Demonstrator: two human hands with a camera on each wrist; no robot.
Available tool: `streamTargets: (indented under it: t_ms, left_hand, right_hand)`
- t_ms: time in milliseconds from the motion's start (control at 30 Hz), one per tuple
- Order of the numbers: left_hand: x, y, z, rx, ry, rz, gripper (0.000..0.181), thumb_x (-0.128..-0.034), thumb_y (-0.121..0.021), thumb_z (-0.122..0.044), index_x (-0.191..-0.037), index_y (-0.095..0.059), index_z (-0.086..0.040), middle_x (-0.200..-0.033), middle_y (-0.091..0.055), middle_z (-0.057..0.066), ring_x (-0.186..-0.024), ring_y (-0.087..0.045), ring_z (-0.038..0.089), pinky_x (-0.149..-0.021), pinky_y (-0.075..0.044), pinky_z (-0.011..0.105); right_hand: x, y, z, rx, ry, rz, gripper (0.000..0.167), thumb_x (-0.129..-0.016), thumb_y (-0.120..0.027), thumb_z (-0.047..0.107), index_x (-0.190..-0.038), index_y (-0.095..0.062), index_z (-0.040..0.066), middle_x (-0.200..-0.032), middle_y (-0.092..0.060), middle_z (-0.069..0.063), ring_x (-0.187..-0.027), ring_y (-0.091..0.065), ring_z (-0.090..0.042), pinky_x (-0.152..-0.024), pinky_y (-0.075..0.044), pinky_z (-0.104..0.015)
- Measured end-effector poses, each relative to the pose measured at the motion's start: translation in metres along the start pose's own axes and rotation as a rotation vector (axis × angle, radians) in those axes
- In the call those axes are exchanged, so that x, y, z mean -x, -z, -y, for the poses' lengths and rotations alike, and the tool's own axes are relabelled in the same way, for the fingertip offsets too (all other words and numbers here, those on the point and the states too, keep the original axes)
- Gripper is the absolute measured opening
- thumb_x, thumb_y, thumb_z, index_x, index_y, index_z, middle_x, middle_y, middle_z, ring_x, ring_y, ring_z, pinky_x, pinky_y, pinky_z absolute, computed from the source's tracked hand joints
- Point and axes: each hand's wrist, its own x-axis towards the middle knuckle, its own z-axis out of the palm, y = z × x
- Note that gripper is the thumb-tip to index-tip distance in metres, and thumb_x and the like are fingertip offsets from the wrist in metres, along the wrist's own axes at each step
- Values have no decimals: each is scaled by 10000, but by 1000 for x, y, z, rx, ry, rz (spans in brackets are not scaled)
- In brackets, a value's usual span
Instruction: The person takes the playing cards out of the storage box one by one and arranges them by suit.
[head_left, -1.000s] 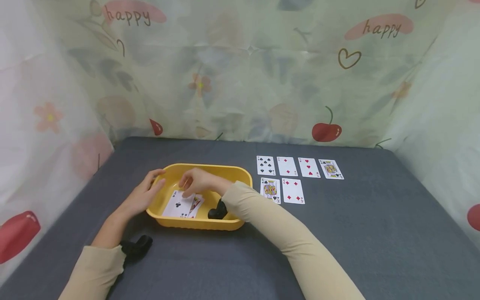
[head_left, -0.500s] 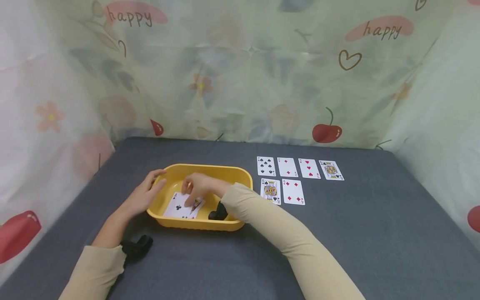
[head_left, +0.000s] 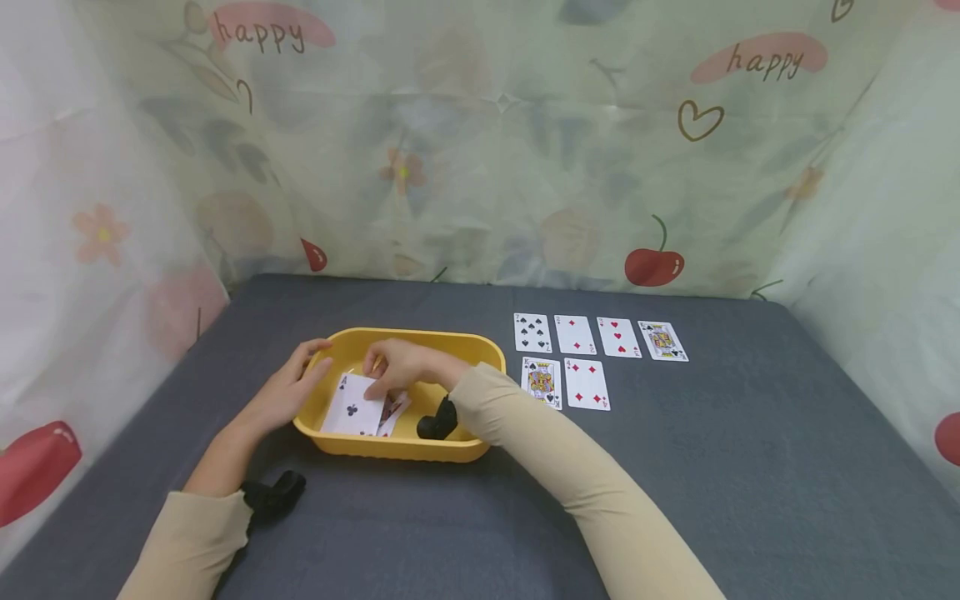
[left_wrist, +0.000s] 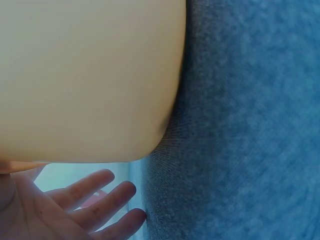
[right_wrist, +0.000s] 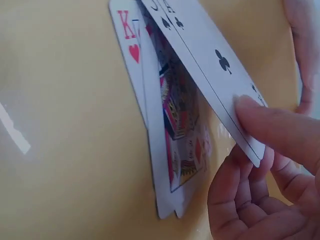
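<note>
A yellow plastic basin [head_left: 405, 450] stands on the table, with playing cards inside. My right hand [head_left: 405, 364] reaches in and pinches the ace of clubs [head_left: 352, 407] by its right edge between thumb and fingers. A card showing a spade [right_wrist: 166, 24] lies just beneath the ace and is raised along with it in the right wrist view. Under them are more face cards, among them a king of hearts [right_wrist: 132, 40]. My left hand [head_left: 281, 392] rests at the basin's left rim, its fingers straight and spread in the left wrist view.
Right of the basin lie two rows of face-up cards: a seven of spades [head_left: 532, 333], a two of diamonds [head_left: 574, 334] and others behind, a king of spades [head_left: 541, 382] and a four of diamonds [head_left: 587, 383] in front. A patterned curtain [head_left: 487, 167] encloses the table.
The right thumb and fingers have closed on the ace of clubs and lifted its edge, tilting it off the cards below. The left hand stays put.
</note>
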Motion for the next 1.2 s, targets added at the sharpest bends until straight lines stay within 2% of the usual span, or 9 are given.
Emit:
streamTargets:
  t_ms: [167, 300, 567, 633, 867, 1067, 1200]
  left_hand:
    - [0, 0, -1, -4, 10, 6, 571, -1001, -317, -444, -1440, -210, -95, -1415, -314, 295, -1250, -379, 447, -993, -339, 584]
    - [0, 0, -2, -1, 18, 10, 578, -999, -313, -451, -1443, -203, -99, -1416, -311, 290, -1244, -381, 445, -996, -338, 588]
    - [0, -1, -1, 0, 20, 9, 582, -997, -314, -459, -1443, -204, -101, -1416, -315, 285, -1240, -385, 437, -999, -340, 579]
    - [0, -1, -1, 3, 17, 6, 583, -997, -315, -457, -1442, -207, -96, -1420, -310, 284, -1246, -377, 437, -1002, -332, 580]
    - [1, -1, 0, 4, 10, -2, 569, -1000, -314, -447, -1439, -212, -99, -1438, -285, 286, -1272, -338, 448, -1009, -302, 595]
    - [0, -1, 0, 8, 8, -5, 567, -1001, -312, -445, -1437, -215, -96, -1448, -279, 278, -1286, -327, 446, -1018, -292, 595]
    - [0, -1, 0, 11, 2, -3, 562, -1002, -314, -441, -1436, -220, -96, -1442, -288, 273, -1276, -339, 438, -1011, -304, 583]
  right_hand:
    - [4, 5, 2, -46, -14, 23, 226, -842, -674, 113, -984, -509, 51, -798, -503, -12, -655, -490, -121, -601, -410, -196]
    - [7, 8, 3, -43, -20, 26, 186, -862, -649, 109, -963, -503, 53, -737, -496, -9, -597, -483, -124, -575, -400, -202]
    - [10, 11, 4, -33, -34, 46, 144, -896, -605, 105, -976, -499, 49, -806, -502, -19, -643, -507, -140, -612, -423, -227]
    - [11, 13, 3, -38, -38, 30, 150, -891, -610, 101, -982, -503, 48, -805, -512, -22, -646, -515, -148, -611, -427, -227]
    - [15, 20, -1, -21, -15, -99, 194, -838, -681, 108, -964, -545, 52, -809, -554, -23, -680, -519, -139, -605, -426, -207]
    - [22, 27, -2, -36, -15, -122, 180, -837, -684, 120, -959, -566, 60, -856, -571, -27, -740, -509, -110, -645, -427, -185]
    - [27, 31, -2, -121, -28, -113, 166, -855, -660, 97, -973, -554, 49, -861, -567, -32, -758, -539, -112, -711, -482, -211]
